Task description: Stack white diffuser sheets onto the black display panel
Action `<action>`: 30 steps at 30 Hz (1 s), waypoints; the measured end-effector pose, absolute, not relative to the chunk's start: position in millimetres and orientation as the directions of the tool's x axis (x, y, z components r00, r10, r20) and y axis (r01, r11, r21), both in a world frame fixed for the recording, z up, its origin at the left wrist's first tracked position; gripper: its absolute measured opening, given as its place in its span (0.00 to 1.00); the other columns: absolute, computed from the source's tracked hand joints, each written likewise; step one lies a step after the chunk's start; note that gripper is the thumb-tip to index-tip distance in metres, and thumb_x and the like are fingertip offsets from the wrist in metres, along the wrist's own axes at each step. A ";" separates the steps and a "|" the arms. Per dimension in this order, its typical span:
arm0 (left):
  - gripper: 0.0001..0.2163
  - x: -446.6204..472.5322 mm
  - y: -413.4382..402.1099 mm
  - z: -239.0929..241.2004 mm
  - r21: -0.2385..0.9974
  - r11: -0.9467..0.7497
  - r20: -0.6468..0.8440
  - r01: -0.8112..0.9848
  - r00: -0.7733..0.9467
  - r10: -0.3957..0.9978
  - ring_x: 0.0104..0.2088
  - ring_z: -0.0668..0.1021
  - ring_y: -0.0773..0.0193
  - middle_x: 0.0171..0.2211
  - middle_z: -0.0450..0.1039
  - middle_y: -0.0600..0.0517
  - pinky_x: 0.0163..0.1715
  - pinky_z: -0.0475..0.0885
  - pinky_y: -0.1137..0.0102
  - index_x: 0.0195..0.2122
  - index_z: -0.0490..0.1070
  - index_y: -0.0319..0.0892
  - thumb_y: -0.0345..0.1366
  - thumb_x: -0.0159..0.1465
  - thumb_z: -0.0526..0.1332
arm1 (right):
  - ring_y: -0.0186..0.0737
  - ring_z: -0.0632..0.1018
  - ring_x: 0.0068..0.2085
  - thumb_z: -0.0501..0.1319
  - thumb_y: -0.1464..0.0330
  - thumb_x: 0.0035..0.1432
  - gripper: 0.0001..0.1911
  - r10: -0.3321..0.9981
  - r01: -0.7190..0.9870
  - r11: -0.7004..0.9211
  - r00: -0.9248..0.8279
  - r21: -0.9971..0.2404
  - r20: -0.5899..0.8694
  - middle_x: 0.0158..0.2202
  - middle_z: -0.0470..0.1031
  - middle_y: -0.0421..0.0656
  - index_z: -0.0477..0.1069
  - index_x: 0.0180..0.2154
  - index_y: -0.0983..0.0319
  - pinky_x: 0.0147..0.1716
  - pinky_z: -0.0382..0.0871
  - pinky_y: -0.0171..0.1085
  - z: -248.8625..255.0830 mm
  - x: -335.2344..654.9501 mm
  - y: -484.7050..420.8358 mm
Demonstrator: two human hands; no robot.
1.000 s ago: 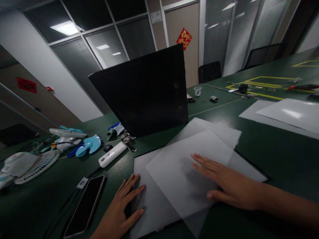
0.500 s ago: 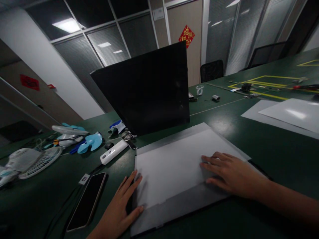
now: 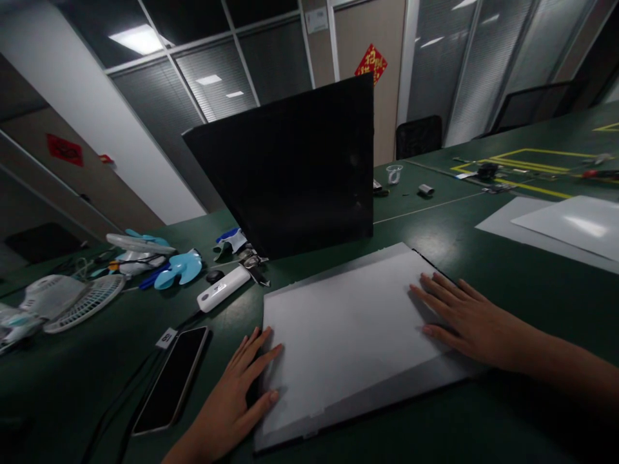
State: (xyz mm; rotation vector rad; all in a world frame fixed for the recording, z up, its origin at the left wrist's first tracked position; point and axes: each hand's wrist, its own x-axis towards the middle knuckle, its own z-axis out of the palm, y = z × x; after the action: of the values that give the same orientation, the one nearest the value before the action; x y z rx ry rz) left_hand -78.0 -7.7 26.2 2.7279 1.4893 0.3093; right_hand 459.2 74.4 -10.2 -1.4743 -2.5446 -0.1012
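A stack of white translucent sheets (image 3: 348, 322) lies squared on a flat panel on the green table (image 3: 507, 290). My left hand (image 3: 236, 393) rests flat at the stack's near-left corner, fingers spread and touching its edge. My right hand (image 3: 464, 316) lies flat with fingers stretched out on the stack's right edge. Neither hand holds anything. A black panel (image 3: 294, 167) stands tilted upright just behind the sheets.
A black phone (image 3: 171, 380) lies left of my left hand. Farther left are a white oblong device (image 3: 222, 290), blue fan blades (image 3: 178, 270) and a white fan grille (image 3: 82, 306). More white sheets (image 3: 565, 229) lie at the right. Small parts sit behind the black panel.
The top sheet lay skewed across the stack; my right hand slid it round and to the right until it sat square on the stack. My left hand stayed at the corner.
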 end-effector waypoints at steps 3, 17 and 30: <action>0.30 -76.4 -7.6 27.4 0.109 -0.551 0.160 0.828 0.532 0.831 0.73 0.59 0.38 0.76 0.50 0.46 0.63 0.64 0.36 0.75 0.55 0.56 0.48 0.74 0.59 | 0.67 0.68 0.67 0.56 0.41 0.64 0.42 0.848 0.858 0.512 -0.497 -0.041 0.185 0.71 0.62 0.48 0.58 0.74 0.47 0.62 0.64 0.71 0.4 455.2 73.2; 0.29 -77.4 -7.5 30.8 0.087 -0.603 0.188 0.793 0.582 0.791 0.72 0.60 0.36 0.76 0.51 0.48 0.62 0.64 0.35 0.72 0.61 0.59 0.46 0.70 0.63 | 0.72 0.49 0.74 0.39 0.39 0.69 0.47 0.937 0.946 -0.313 0.321 -0.079 0.134 0.76 0.48 0.60 0.64 0.71 0.64 0.63 0.49 0.67 -2.6 654.8 140.3; 0.29 -74.5 -11.2 31.2 0.108 -0.598 0.212 0.794 0.569 0.794 0.72 0.62 0.36 0.75 0.55 0.48 0.62 0.65 0.36 0.69 0.66 0.59 0.48 0.67 0.67 | 0.60 0.60 0.70 0.50 0.44 0.69 0.38 0.971 0.999 -0.015 0.027 -0.053 0.238 0.70 0.61 0.60 0.74 0.60 0.66 0.65 0.55 0.56 -0.5 612.9 147.9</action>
State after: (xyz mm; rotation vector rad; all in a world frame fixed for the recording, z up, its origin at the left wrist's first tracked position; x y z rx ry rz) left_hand -74.5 -11.2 31.2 2.7828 1.4081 0.3766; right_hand 612.9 147.9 -0.5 -2.0929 -2.0488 -0.1982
